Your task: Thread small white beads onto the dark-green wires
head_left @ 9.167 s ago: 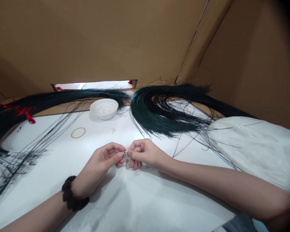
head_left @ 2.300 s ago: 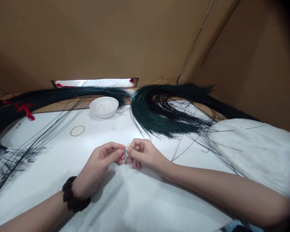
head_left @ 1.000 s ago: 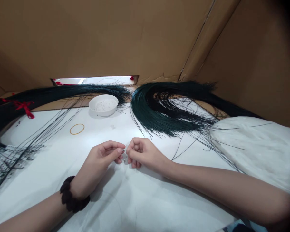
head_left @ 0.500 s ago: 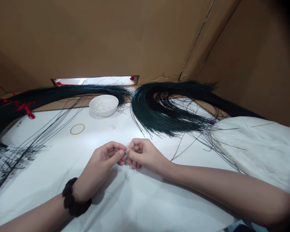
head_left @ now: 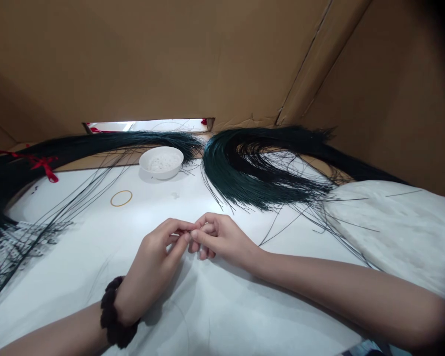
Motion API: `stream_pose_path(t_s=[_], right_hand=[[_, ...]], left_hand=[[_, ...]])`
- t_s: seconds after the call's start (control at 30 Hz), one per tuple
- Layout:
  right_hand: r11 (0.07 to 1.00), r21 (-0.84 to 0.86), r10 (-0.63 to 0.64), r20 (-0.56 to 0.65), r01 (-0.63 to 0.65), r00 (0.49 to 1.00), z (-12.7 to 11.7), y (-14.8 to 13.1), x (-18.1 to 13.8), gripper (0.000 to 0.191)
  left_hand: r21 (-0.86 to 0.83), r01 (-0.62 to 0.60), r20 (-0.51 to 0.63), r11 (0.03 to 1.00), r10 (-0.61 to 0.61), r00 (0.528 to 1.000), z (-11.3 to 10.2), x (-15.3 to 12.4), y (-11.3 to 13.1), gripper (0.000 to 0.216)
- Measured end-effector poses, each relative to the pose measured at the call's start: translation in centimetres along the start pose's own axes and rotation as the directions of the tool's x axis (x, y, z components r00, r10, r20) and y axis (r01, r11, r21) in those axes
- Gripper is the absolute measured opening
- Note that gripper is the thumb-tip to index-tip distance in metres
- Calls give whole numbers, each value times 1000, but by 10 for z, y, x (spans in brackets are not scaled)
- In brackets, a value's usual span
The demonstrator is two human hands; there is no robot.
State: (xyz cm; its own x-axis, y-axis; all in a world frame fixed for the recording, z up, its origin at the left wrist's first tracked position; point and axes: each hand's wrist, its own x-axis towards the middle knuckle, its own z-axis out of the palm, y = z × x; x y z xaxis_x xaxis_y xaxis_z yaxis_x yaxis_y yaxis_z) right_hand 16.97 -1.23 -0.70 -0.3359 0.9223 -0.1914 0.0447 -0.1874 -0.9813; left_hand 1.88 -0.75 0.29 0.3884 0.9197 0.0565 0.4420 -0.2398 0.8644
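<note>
Above the white table surface [head_left: 230,301], my left hand [head_left: 159,257] and my right hand [head_left: 224,237] meet at the fingertips. Both are closed in a pinch, thumbs against the index fingers. Whatever sits between them is tiny and covered by the fingers, so its kind does not show. Around my left wrist is a dark scrunchie [head_left: 114,316]. Beyond the hands lie a thin yellowish ring [head_left: 120,205], like a rubber band, and a white bowl [head_left: 161,174] with small whitish bits inside.
Dark green-black strands lie in a curved bundle [head_left: 233,183] behind my right hand and a long bundle [head_left: 96,141] at back left, tied with red ribbon [head_left: 46,165]. A white, plastic-looking covered mass [head_left: 400,222] is at right. Cardboard walls [head_left: 207,59] with a slot enclose the back.
My left hand has turned slightly, its index finger now reaching over to the right fingertips. The small dark speck seen between the fingertips is now covered. The view has shifted slightly.
</note>
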Motion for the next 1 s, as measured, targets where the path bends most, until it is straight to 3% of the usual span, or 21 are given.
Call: stream_pose_path(t_s=[0.23, 0.4, 0.6, 0.77, 0.87, 1.0], right_hand=[[1000, -9, -28, 15, 28, 999, 2, -2, -2, 11], [999, -49, 13, 66, -10, 998, -2, -2, 2, 3], [998, -58, 19, 70, -15, 997, -2, -3, 4, 15], [999, -40, 12, 28, -11, 1000, -1, -5, 4, 3], [1000, -23, 12, 1, -12, 1000, -1, -4, 5, 4], [1000, -10, -7, -17, 7, 1000, -1, -1, 5, 11]], left_hand=[[153, -28, -65, 988, 38, 997, 0, -4, 2, 12], [145, -28, -85, 989, 41, 996, -1, -4, 5, 8], [72, -3, -73, 997, 8, 997, 2, -2, 9, 7], [41, -34, -60, 999, 36, 998, -2, 4, 5, 8], [255, -33, -120, 966, 65, 991, -15, 19, -8, 16], [586, -4, -157, 810, 118, 981, -31, 45, -30, 25]])
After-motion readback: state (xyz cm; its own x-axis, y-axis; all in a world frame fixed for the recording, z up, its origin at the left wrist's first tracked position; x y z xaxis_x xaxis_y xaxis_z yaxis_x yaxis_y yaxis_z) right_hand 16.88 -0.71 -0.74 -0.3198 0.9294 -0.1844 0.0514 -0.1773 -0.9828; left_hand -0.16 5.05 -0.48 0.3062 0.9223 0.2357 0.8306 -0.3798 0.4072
